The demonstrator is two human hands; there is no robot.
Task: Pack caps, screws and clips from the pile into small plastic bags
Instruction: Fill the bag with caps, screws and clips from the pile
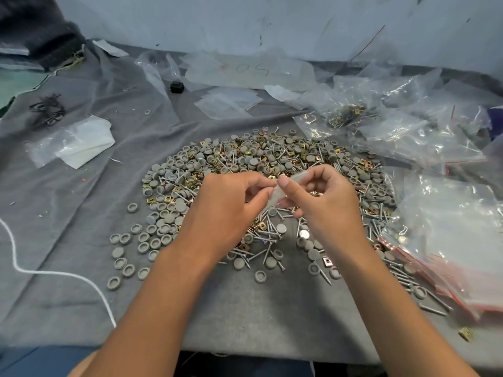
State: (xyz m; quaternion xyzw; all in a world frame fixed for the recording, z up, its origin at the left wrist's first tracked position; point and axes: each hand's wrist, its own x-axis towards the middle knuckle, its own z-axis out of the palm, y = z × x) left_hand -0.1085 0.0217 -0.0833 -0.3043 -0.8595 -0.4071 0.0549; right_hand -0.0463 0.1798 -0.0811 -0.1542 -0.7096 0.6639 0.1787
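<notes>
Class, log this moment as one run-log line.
step: opening bag | both hands: left and right pinch small plastic bag | over pile | parts in hands: none visible

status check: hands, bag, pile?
Left hand and right hand both pinch one small plastic bag, held above the pile. Bag's contents can't be made out. Nothing in the way.

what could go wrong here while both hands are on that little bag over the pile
1. The left hand and right hand pinch the small bag right above the pile; if the grip slips, it could drop among the parts.
2. Loose caps and screws lie scattered toward the table's near edge and could be brushed off by a forearm.
</notes>
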